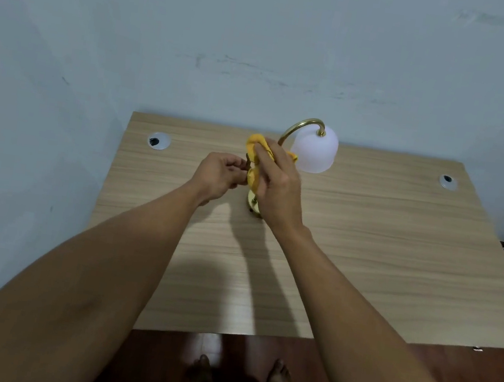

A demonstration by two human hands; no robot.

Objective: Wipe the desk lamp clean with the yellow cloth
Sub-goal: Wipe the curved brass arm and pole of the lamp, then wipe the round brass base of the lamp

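Lamp [314, 149] upright at the desk's [367, 239] far middle. Right hand [277, 184] presses the bunched cloth [255, 146] around the stem to wipe it; left hand [219, 175] pinches the stem, apparently steadying it against tipping.

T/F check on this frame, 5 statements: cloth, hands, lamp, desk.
1. The right hand holds the yellow cloth against the lamp stem. True.
2. The white shade lies on its side on the desk. False: it hangs from the curved brass arm.
3. The left hand rests flat on the desk. False: it is curled at the stem, beside the cloth.
4. The desk has a round cable hole near each back corner. True.
5. The cloth covers the shade. False: it is bunched around the stem.
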